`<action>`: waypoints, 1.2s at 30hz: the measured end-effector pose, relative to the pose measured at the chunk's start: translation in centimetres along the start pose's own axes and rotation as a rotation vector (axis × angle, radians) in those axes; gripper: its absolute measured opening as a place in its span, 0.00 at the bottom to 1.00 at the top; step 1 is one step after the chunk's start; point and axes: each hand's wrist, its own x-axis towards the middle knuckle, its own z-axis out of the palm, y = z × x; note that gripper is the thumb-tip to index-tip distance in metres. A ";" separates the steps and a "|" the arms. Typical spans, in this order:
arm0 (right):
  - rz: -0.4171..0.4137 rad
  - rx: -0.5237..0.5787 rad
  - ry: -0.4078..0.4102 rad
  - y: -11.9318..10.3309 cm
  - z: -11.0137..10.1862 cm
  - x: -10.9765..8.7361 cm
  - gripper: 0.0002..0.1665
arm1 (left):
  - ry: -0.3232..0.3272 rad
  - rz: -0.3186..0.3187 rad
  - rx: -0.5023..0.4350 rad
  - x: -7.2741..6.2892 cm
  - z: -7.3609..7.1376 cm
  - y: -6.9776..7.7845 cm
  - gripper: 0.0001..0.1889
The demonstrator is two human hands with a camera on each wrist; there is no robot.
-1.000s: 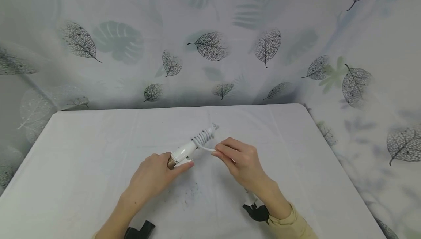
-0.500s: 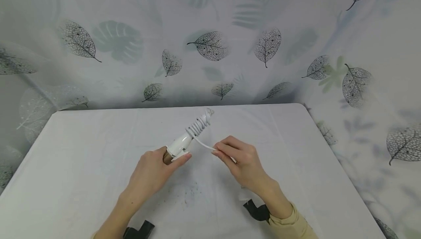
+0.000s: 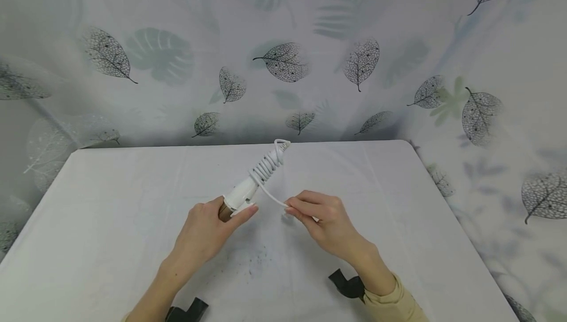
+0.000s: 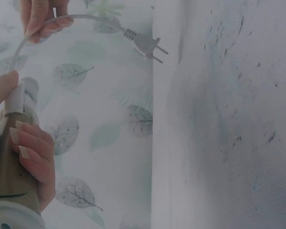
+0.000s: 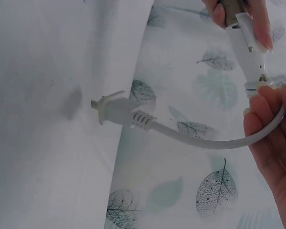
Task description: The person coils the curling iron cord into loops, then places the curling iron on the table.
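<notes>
A white curling iron (image 3: 241, 193) with a brownish barrel (image 4: 12, 164) is held above the table, handle slanting up and away. My left hand (image 3: 201, 231) grips the barrel, its thumb beside the white clamp lever (image 5: 249, 33). Several turns of the white power cord (image 3: 267, 167) wind round the handle, with a loop standing out at its far end. Between thumb and fingertips my right hand (image 3: 325, 218) pinches the cord's free stretch, to the right of the handle. Beyond that pinch, a short length ends in a two-pin plug (image 4: 145, 45), which hangs free.
A white cloth-covered table (image 3: 133, 184) lies under both hands, with small dark specks (image 3: 257, 263) near its middle. Behind it rises a leaf-patterned curtain (image 3: 283, 100). Black straps (image 3: 347, 285) sit at both wrists.
My left hand has tipped the curling iron's handle up and slightly left. The plug has swung from beneath my right wrist to below my right fingertips, which still pinch the cord.
</notes>
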 end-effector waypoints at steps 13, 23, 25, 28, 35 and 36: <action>0.062 -0.203 0.066 -0.1 -0.1 -0.2 0.12 | -0.022 0.023 -0.051 -0.2 -0.2 0.1 0.34; 0.134 -0.124 0.062 0.5 -0.7 -0.2 0.15 | -0.035 0.030 -0.074 -0.3 -0.5 0.4 0.32; 0.166 -0.073 0.009 0.7 -0.9 -0.2 0.16 | -0.021 0.029 -0.086 -0.3 -0.7 0.4 0.32; 0.231 -0.008 -0.085 0.7 -1.1 -0.2 0.16 | -0.001 0.026 -0.098 -0.2 -0.8 0.2 0.32; 0.289 0.113 -0.225 0.8 -1.2 -0.3 0.16 | 0.047 0.028 -0.132 0.0 -1.1 -0.3 0.32; 0.287 0.115 -0.230 0.8 -1.2 -0.3 0.15 | 0.049 0.032 -0.140 0.0 -1.1 -0.3 0.31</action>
